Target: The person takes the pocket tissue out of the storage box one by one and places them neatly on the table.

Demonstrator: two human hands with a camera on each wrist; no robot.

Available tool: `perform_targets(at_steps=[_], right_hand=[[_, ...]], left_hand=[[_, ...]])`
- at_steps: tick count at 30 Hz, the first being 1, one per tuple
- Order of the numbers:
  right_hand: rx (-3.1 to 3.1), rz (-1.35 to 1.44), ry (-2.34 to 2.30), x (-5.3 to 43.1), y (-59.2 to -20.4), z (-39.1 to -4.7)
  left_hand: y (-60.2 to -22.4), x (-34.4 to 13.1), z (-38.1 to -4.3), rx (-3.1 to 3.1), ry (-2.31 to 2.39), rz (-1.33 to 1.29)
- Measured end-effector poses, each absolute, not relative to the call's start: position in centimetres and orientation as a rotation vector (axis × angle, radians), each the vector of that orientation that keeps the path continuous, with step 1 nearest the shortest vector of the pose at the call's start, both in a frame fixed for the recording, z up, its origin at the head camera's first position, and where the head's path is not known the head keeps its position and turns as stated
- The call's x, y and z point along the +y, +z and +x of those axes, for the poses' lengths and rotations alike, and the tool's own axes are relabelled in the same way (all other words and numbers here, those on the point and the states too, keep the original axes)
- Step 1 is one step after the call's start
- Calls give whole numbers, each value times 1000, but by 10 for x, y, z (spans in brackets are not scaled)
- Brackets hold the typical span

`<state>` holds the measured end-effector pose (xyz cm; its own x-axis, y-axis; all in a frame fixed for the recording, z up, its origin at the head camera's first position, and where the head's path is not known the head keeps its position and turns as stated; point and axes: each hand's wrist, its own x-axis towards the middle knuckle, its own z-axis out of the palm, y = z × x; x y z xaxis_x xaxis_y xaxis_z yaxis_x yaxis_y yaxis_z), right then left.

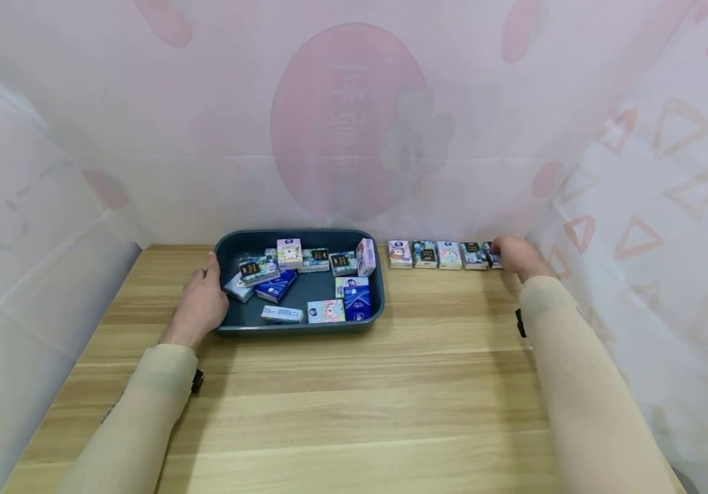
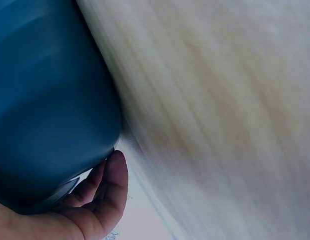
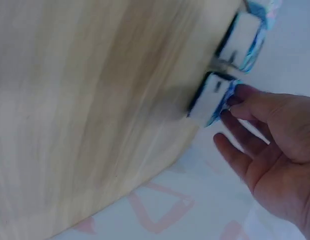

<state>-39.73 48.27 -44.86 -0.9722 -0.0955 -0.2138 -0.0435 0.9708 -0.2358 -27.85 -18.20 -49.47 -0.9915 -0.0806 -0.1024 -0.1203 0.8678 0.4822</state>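
My left hand (image 1: 199, 302) holds the left end of a dark blue tray (image 1: 298, 329), thumb at the rim and fingers curled beneath it in the left wrist view. Small pocket tissue packs lie loosely inside, among them a deep blue one (image 1: 357, 302) and a pink-white one (image 1: 326, 311). To the tray's right, several more packs stand in a row along the back wall. At the row's right end my right hand (image 1: 517, 257) pinches a dark floral tissue pack (image 3: 210, 97) between thumb and fingertips, partly hiding it in the head view.
A wooden table (image 1: 354, 412) carries everything. Printed cloth walls rise at the back (image 1: 218, 137), left and right, the right one (image 1: 656, 226) close beside my right hand. The neighbouring floral pack (image 3: 240, 40) stands just beside the pinched one.
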Motion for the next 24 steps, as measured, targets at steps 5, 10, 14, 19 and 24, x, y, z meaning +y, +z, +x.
perform_targets(at_steps=[5, 10, 14, 19, 24], right_hand=[[2891, 3, -450, 444, -425, -386], [2974, -152, -482, 403, -419, -382], [2999, -242, -523, 367, -415, -375], [3026, -358, -554, 327, -416, -365], [3036, -459, -615, 290, -421, -355]], left_hand=[[-496, -182, -278, 2959, 772, -167], [-495, -182, -278, 2968, 766, -167], [-495, -183, -278, 2968, 770, -159], [-495, -183, -278, 2960, 777, -162], [-494, -183, -278, 2961, 783, -158]])
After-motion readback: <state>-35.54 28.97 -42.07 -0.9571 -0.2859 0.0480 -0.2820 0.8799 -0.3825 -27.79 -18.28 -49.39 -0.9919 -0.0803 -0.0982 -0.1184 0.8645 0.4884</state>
